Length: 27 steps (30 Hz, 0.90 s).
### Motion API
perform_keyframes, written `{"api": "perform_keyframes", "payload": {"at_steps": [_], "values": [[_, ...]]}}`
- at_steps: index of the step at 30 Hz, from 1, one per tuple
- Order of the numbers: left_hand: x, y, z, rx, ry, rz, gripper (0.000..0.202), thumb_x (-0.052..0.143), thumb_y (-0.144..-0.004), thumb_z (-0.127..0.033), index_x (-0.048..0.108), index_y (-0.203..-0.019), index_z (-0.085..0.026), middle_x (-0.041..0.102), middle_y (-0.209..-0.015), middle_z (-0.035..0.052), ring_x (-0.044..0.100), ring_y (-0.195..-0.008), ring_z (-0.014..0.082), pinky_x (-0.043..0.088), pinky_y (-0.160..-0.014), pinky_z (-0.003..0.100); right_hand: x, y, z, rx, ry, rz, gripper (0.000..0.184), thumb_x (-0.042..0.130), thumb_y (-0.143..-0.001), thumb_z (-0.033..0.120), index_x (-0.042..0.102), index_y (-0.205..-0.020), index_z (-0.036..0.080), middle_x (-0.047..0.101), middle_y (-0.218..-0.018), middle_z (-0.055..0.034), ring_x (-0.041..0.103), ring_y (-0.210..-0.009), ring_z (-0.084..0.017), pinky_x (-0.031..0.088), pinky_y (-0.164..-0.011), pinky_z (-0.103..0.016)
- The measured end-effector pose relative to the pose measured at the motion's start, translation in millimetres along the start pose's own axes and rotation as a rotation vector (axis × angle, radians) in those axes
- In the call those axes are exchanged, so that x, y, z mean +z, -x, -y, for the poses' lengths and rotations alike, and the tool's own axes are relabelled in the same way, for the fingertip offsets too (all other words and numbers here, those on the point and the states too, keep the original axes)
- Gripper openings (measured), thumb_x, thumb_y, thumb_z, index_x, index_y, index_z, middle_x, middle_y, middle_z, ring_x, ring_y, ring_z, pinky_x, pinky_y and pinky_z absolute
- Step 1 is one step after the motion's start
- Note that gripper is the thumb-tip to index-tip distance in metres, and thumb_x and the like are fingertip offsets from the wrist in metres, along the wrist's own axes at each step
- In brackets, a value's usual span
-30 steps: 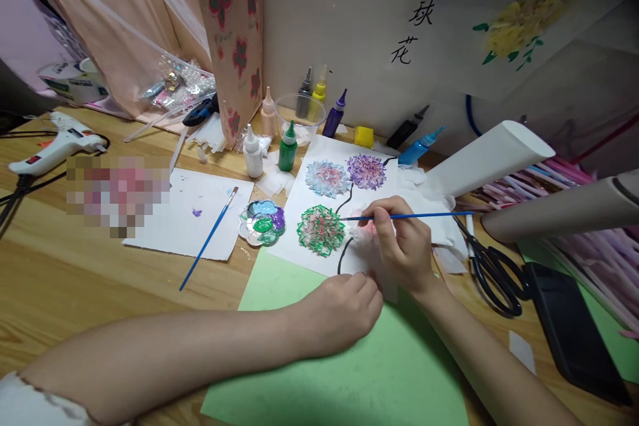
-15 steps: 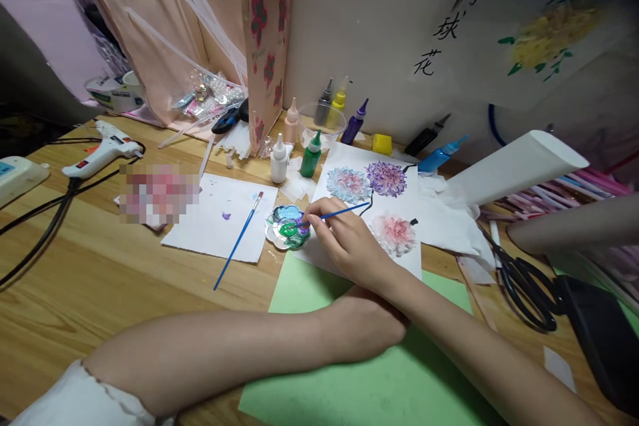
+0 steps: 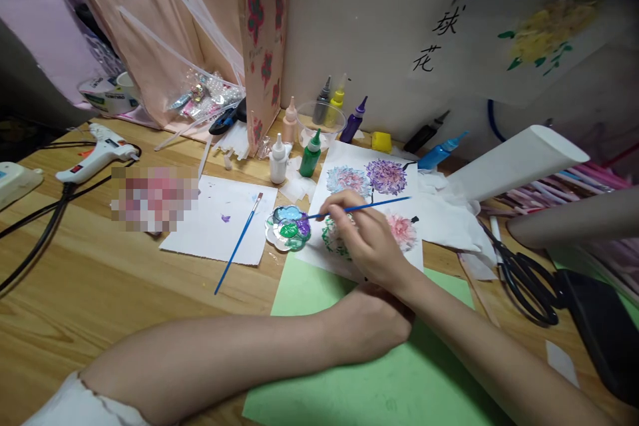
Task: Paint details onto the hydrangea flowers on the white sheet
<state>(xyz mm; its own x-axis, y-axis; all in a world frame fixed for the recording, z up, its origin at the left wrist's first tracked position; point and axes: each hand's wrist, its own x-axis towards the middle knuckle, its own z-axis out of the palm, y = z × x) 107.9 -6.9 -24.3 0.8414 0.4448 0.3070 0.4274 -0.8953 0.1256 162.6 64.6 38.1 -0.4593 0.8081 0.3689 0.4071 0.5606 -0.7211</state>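
Observation:
My right hand (image 3: 367,236) pinches a thin blue paintbrush (image 3: 384,203), its tip pointing left over the flower-shaped palette (image 3: 288,227) that holds green, blue and purple paint. The hand hovers above a white sheet (image 3: 349,163) painted with several round flowers: blue-pink, purple, pink and green-edged. My left hand (image 3: 372,323) rests curled on the bottom edge of that sheet, on the green paper (image 3: 399,379), with its fingers tucked under my right wrist and hidden.
A second blue brush (image 3: 239,243) lies on a white scrap sheet (image 3: 214,219). Paint bottles (image 3: 310,156) stand behind the palette. A glue gun (image 3: 94,153) and cables lie at left, black scissors (image 3: 524,279) and paper rolls (image 3: 514,160) at right.
The brush went from the painted sheet to the palette, then lifted a little back toward the flowers. The view shifted left. My left hand stayed put.

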Motion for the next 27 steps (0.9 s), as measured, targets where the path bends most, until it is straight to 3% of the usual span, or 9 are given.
{"api": "perform_keyframes", "payload": {"at_steps": [4, 7, 13, 22, 27], "values": [[-2.8, -0.6, -0.4, -0.027, 0.006, 0.016, 0.016, 0.042, -0.091, -0.009, 0.057, -0.094, -0.008, 0.064, -0.086, 0.0110, 0.062, -0.081, 0.0201, 0.051, -0.067, 0.030, -28.6, 11.6, -24.0, 0.045, -0.220, -0.378, 0.022, 0.038, -0.094, 0.029, 0.052, -0.080, 0.021, 0.056, -0.075, -0.0019, 0.055, -0.071, -0.016, 0.043, -0.067, -0.031], [-3.2, -0.4, -0.3, -0.031, -0.072, -0.014, 0.020, 0.037, -0.091, -0.007, 0.055, -0.100, -0.005, 0.064, -0.096, 0.0156, 0.061, -0.086, 0.0205, 0.051, -0.068, 0.029, -44.9, 20.0, -44.4, 0.072, -0.285, -0.488, 0.020, 0.040, -0.090, 0.030, 0.047, -0.074, 0.021, 0.051, -0.068, -0.0003, 0.052, -0.066, -0.015, 0.042, -0.063, -0.030], [-0.5, 0.1, -0.2, -0.036, -0.107, -0.037, 0.027, 0.036, -0.091, -0.007, 0.054, -0.110, -0.002, 0.062, -0.110, 0.0191, 0.061, -0.094, 0.0214, 0.052, -0.073, 0.029, -49.2, 30.5, -56.8, 0.075, -0.192, -0.393, 0.020, 0.040, -0.090, 0.029, 0.047, -0.074, 0.021, 0.052, -0.068, 0.0005, 0.050, -0.063, -0.014, 0.040, -0.062, -0.030], [0.2, -0.5, 0.0, -0.037, -0.080, 0.007, 0.021, 0.037, -0.091, -0.008, 0.054, -0.104, -0.006, 0.062, -0.108, 0.0174, 0.061, -0.095, 0.0214, 0.053, -0.076, 0.031, -47.3, 31.6, -59.5, 0.039, -0.072, -0.340, 0.024, 0.036, -0.092, 0.031, 0.047, -0.073, 0.021, 0.050, -0.071, -0.0006, 0.051, -0.067, -0.015, 0.041, -0.063, -0.030], [-0.4, 0.2, 0.1, -0.039, -0.084, -0.007, 0.021, 0.037, -0.091, -0.008, 0.054, -0.104, -0.006, 0.062, -0.108, 0.0179, 0.060, -0.096, 0.0216, 0.052, -0.075, 0.030, -49.1, 32.9, -59.7, 0.034, -0.070, -0.372, 0.023, 0.036, -0.093, 0.031, 0.047, -0.075, 0.021, 0.051, -0.071, -0.0002, 0.051, -0.065, -0.015, 0.041, -0.063, -0.030]]}}
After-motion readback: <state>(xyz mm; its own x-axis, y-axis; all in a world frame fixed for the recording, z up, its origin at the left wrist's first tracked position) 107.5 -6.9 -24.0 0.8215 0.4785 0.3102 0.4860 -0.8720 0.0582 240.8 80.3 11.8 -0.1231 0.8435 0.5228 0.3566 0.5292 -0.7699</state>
